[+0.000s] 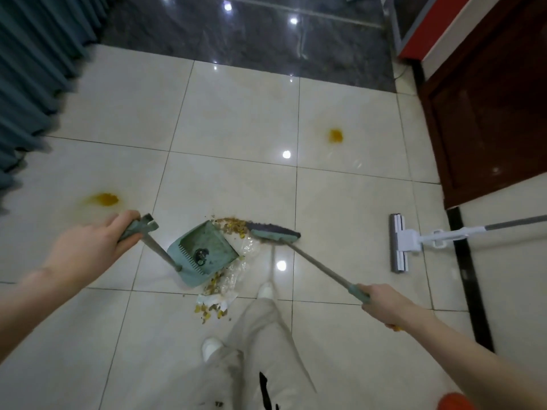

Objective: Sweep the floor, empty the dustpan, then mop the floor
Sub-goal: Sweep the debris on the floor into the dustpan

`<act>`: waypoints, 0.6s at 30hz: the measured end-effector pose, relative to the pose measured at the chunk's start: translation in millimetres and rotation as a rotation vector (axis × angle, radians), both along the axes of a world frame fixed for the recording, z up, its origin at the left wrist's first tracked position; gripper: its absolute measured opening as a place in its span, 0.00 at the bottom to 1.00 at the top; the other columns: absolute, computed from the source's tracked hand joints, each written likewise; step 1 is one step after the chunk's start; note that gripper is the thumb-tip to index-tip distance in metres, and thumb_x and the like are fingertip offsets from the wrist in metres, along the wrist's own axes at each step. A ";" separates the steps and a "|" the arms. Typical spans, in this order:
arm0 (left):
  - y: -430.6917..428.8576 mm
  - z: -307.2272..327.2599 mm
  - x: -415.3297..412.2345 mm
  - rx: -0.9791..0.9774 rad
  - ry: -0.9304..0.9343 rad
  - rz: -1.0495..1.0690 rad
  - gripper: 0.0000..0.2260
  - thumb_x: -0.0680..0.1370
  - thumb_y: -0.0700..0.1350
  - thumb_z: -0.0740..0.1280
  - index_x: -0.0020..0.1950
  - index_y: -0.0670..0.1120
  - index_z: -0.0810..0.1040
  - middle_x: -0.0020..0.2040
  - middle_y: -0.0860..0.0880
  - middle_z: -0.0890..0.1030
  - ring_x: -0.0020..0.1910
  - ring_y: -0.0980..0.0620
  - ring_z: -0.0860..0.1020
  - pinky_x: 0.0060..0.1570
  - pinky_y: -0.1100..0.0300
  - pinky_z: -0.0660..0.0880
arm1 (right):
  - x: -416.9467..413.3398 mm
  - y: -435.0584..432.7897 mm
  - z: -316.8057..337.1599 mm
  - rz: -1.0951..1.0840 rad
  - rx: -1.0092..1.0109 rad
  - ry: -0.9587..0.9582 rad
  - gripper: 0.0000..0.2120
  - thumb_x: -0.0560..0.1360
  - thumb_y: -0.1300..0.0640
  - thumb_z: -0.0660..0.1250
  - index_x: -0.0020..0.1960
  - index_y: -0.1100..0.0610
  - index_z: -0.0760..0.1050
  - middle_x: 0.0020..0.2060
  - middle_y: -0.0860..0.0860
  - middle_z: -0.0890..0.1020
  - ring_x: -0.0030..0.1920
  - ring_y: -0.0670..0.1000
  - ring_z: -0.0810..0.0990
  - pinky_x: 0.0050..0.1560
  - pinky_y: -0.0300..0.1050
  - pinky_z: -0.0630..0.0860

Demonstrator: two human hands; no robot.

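Note:
My left hand (88, 244) grips the green handle of the upright dustpan (204, 253), which stands on the cream tiles with a dark scrap inside. My right hand (384, 303) grips the green grip of the broom's long handle. The broom head (273, 232) lies on the floor just right of the dustpan's mouth, against a pile of brown and yellow crumbs (232, 226). More crumbs, clear plastic wrap and a white paper scrap (217, 297) lie in front of the dustpan, by my feet.
A flat mop (399, 242) lies on the floor at right, handle running off to the right. Two orange stains (336, 136) (105, 199) mark the tiles. Teal curtain (32, 69) at left, dark wooden door (488, 119) at right, dark marble floor beyond.

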State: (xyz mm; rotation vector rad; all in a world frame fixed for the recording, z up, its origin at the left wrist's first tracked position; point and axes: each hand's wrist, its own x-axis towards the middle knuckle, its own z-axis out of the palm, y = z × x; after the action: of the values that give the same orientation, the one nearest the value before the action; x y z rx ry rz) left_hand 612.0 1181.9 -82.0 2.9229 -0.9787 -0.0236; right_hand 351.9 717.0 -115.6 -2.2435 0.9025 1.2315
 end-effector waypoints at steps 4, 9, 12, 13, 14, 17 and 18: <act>23.9 -2.0 -15.3 -0.019 0.007 0.010 0.15 0.73 0.50 0.70 0.56 0.50 0.70 0.41 0.44 0.82 0.22 0.39 0.76 0.22 0.61 0.66 | -13.8 8.7 28.6 -0.118 -0.018 -0.093 0.20 0.79 0.56 0.62 0.71 0.49 0.70 0.30 0.51 0.72 0.21 0.49 0.69 0.21 0.39 0.67; 48.6 2.5 -33.0 -0.018 0.003 -0.006 0.15 0.73 0.51 0.70 0.56 0.50 0.70 0.41 0.45 0.82 0.23 0.40 0.77 0.21 0.61 0.68 | -11.2 36.6 33.8 -0.364 -0.002 -0.158 0.18 0.80 0.56 0.60 0.69 0.53 0.71 0.27 0.54 0.71 0.20 0.50 0.67 0.20 0.37 0.65; 59.9 3.3 -46.3 -0.018 0.007 -0.008 0.15 0.74 0.51 0.69 0.57 0.50 0.70 0.44 0.45 0.81 0.26 0.40 0.78 0.22 0.59 0.70 | 3.1 62.1 11.6 -0.395 -0.023 -0.158 0.16 0.80 0.60 0.59 0.67 0.57 0.72 0.32 0.55 0.72 0.25 0.52 0.70 0.21 0.38 0.67; 63.6 2.4 -50.7 -0.015 0.006 -0.010 0.15 0.74 0.50 0.70 0.57 0.50 0.70 0.44 0.45 0.81 0.26 0.40 0.78 0.22 0.60 0.69 | 7.2 70.9 2.1 -0.387 -0.030 -0.163 0.16 0.80 0.60 0.59 0.67 0.58 0.73 0.34 0.55 0.74 0.27 0.53 0.72 0.22 0.38 0.68; 67.4 1.3 -55.1 -0.011 0.001 -0.011 0.15 0.73 0.50 0.70 0.56 0.50 0.70 0.43 0.45 0.81 0.25 0.40 0.78 0.22 0.61 0.67 | 11.5 80.8 -5.6 -0.377 -0.039 -0.159 0.15 0.79 0.61 0.59 0.65 0.60 0.74 0.37 0.56 0.75 0.29 0.54 0.73 0.21 0.37 0.68; 80.6 -3.5 -66.1 -0.006 0.007 0.002 0.15 0.74 0.51 0.69 0.56 0.50 0.71 0.44 0.46 0.81 0.26 0.39 0.78 0.23 0.60 0.67 | 19.1 112.4 -17.2 -0.387 -0.020 -0.099 0.09 0.79 0.65 0.57 0.56 0.63 0.73 0.39 0.57 0.74 0.30 0.53 0.72 0.16 0.32 0.63; 85.8 -5.2 -69.0 -0.009 0.017 0.007 0.15 0.74 0.52 0.68 0.57 0.49 0.71 0.45 0.46 0.81 0.27 0.39 0.78 0.23 0.59 0.68 | 20.1 124.4 -16.4 -0.388 -0.003 -0.075 0.06 0.79 0.66 0.57 0.53 0.62 0.72 0.38 0.57 0.74 0.29 0.53 0.72 0.17 0.32 0.64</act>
State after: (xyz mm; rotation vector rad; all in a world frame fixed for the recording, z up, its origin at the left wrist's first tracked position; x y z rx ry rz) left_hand 543.0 1267.7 -87.2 2.9128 -0.9642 -0.0438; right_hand 372.0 841.4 -132.1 -1.9763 1.2370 0.9630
